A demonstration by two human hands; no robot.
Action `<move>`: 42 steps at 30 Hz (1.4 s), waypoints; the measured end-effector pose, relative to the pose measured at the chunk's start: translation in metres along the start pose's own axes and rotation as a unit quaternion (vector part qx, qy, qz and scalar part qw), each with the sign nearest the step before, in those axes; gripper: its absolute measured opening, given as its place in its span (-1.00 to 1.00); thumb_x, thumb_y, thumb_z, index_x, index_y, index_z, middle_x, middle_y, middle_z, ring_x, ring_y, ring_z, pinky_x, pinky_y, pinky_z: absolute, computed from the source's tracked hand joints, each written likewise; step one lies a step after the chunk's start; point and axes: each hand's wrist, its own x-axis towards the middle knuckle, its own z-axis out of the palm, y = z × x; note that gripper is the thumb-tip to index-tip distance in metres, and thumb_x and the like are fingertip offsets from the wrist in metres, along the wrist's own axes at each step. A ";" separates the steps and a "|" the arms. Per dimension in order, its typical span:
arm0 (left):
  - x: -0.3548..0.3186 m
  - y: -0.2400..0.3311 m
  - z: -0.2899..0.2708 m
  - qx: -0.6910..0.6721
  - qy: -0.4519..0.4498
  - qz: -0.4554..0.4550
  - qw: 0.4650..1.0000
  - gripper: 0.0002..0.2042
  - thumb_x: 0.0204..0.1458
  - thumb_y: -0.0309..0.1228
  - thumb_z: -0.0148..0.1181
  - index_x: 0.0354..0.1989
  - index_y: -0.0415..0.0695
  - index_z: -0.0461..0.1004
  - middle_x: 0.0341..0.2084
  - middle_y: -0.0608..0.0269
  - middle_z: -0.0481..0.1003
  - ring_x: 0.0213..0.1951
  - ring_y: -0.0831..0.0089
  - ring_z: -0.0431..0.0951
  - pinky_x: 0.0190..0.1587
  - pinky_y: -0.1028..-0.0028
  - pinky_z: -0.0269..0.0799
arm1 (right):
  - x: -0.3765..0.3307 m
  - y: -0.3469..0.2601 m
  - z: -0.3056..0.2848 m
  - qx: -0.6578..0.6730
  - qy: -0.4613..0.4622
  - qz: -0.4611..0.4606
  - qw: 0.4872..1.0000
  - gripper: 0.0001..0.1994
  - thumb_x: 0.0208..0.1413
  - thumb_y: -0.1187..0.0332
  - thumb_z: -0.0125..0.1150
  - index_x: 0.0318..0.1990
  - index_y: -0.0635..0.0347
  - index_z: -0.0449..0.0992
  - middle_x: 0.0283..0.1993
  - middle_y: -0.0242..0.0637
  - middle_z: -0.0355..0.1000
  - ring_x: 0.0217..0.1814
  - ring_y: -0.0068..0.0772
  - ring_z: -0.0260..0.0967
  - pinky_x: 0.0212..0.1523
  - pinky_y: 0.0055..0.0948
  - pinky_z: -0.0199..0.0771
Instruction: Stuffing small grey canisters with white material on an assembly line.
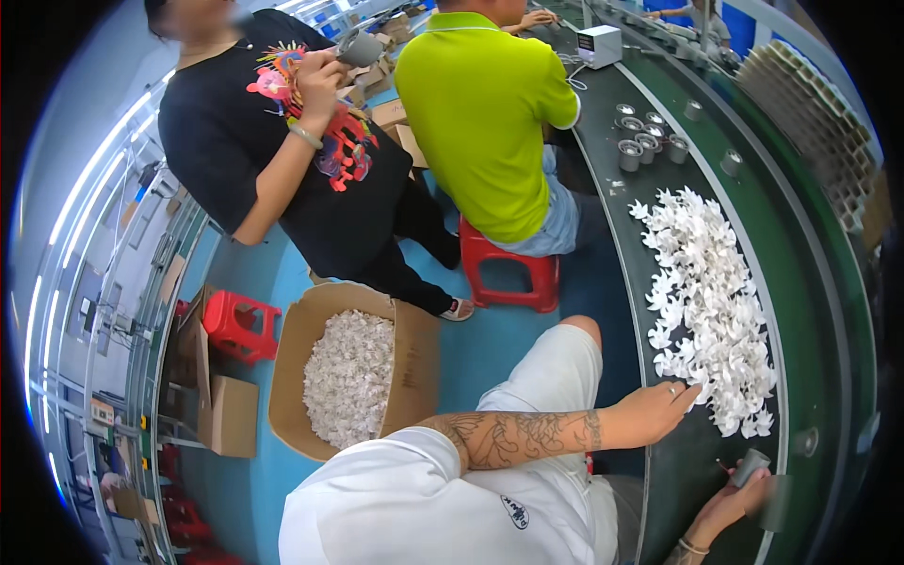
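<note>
My left hand [654, 412], at the end of a tattooed forearm, reaches the near-left edge of a heap of small white plastic pieces with pointed blades [711, 301]. Its thumb and fingers come together there, seemingly on one white bladed piece. Lower right, my right hand [737, 499] is closed around a grey cylindrical housing [750, 467], tilted. Beside that hand is a blurred grey shape [775, 502] that I cannot make out. Several grey round housings [646, 143] stand on the dark work surface [626, 247] beyond the heap.
A green conveyor belt [805, 282] carrying a few grey housings runs along the right. To the left, a carton [414, 363] holds many small whitish pieces. A seated person in a lime shirt [485, 113] and a standing person in black [282, 141], holding a grey part, are ahead.
</note>
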 end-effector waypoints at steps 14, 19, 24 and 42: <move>-0.005 -0.008 0.010 -0.150 0.041 -0.040 0.987 -0.74 0.13 -0.55 0.18 0.01 -0.27 0.46 -0.26 0.06 0.40 -0.20 0.12 0.49 -0.10 0.25 0.46 | -0.003 -0.002 -0.003 0.027 -0.083 0.015 0.996 -0.67 0.48 0.17 -0.03 0.18 0.22 0.32 -0.01 -0.20 0.39 -0.18 -0.44 0.36 -0.21 -0.48 0.36; 0.012 0.010 0.009 -0.166 0.153 -0.053 0.973 -0.77 0.23 -0.49 0.16 0.03 -0.25 0.51 -0.40 0.07 0.50 -0.40 0.20 0.50 -0.34 0.28 0.38 | -0.006 -0.005 0.000 0.027 -0.100 0.026 0.994 -0.62 0.50 0.08 -0.12 0.19 0.18 0.34 -0.03 -0.26 0.39 -0.24 -0.51 0.32 -0.30 -0.52 0.32; 0.028 0.025 0.026 -0.369 -0.034 -0.196 0.908 -0.68 0.33 -0.35 0.17 0.19 -0.17 0.44 -0.66 0.41 0.39 -0.59 0.62 0.31 -0.50 0.46 0.27 | -0.009 -0.009 0.008 0.055 -0.078 0.065 0.993 -0.66 0.46 0.06 -0.08 0.11 0.08 0.41 -0.11 -0.38 0.46 -0.25 -0.59 0.37 -0.45 -0.58 0.28; 0.035 0.046 0.064 -0.529 -0.123 -0.227 0.809 -0.66 0.26 -0.55 0.23 0.16 -0.22 0.32 -0.24 0.25 0.51 -0.31 0.63 0.48 -0.27 0.61 0.44 | -0.010 -0.031 0.007 0.141 -0.216 0.135 0.957 -0.55 0.51 0.02 -0.28 -0.01 0.25 0.39 -0.27 -0.24 0.48 -0.44 -0.57 0.33 -0.54 -0.57 0.27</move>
